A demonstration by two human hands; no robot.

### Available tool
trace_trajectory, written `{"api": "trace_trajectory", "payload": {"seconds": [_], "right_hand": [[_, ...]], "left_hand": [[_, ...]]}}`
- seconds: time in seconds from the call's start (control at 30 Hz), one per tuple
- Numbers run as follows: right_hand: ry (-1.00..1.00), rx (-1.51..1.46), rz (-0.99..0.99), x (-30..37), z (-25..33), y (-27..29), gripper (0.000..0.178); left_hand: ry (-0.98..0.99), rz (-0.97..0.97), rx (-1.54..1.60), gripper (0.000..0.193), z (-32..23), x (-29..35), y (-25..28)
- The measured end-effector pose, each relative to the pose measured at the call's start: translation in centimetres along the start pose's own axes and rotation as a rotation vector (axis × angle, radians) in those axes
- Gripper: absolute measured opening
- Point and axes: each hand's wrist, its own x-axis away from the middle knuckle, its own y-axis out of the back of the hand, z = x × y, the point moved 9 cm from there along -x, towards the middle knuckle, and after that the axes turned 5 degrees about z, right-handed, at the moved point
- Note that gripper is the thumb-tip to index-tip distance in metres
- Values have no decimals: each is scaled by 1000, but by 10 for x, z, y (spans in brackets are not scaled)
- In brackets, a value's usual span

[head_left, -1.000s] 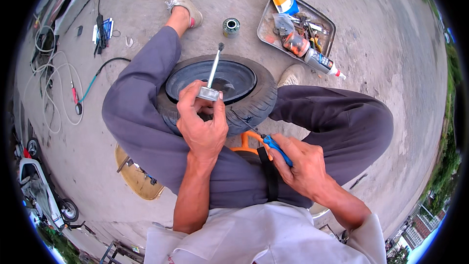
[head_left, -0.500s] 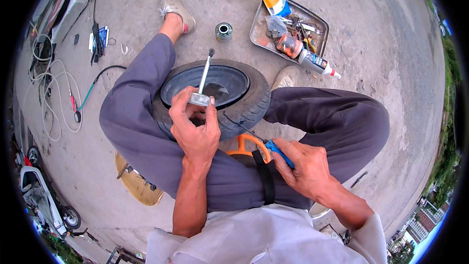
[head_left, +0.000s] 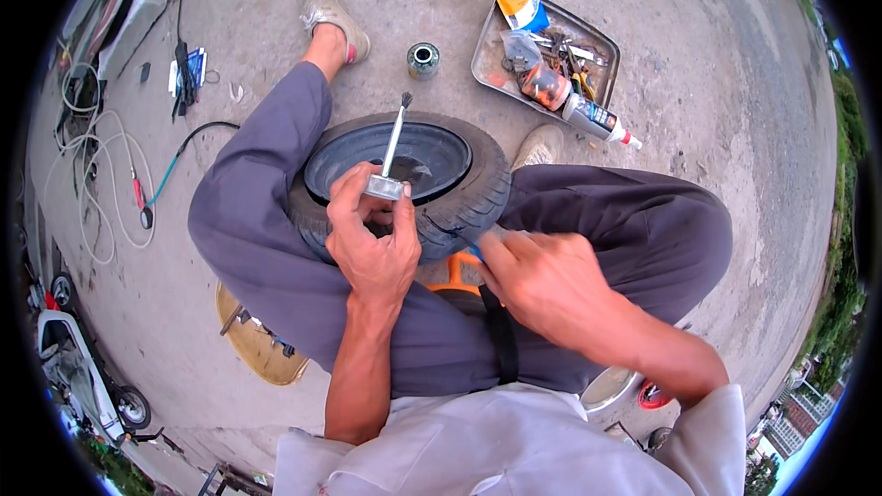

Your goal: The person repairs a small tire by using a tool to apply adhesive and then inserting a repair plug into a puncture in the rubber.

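A wheel with a black tyre [head_left: 490,165] and dark rim lies between my knees. Above its near side my left hand [head_left: 375,253] pinches a brush cap [head_left: 384,186], a silvery lid with a metal stem that ends in dark bristles, tilted upward. My right hand [head_left: 556,285] is wrapped round the blue handle of a thin-shafted tool [head_left: 476,252] at the tyre's near right tread; the hand covers most of the handle. Whether the shaft's tip sits inside the rubber cannot be made out. Beyond the wheel stands an open glass jar [head_left: 423,60].
At the far right a metal tray [head_left: 611,41] carries hand tools, a pouch, a jar and a bottle [head_left: 593,118]. An orange frame [head_left: 459,268] sits under the tyre. Coiled hoses [head_left: 101,142] lie left; a yellow container [head_left: 248,340] stands near my left thigh.
My right hand has moved up and left toward the tyre and turned over the tool's handle, bringing the shaft nearer the tread. The left hand with the brush cap has shifted slightly right.
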Motion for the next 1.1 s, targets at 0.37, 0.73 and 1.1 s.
{"api": "trace_trajectory", "payload": {"seconds": [0.37,0.73,1.1], "right_hand": [[37,-88,15,-18,-10,-5,21],[-24,-46,75,-24,-13,-24,23],[-101,-144,-8,1,-39,20,23]], "left_hand": [[-55,8,-24,57,1,2,2],[-52,0,-35,53,0,2,8],[18,85,-82,51,-4,0,-11]]}}
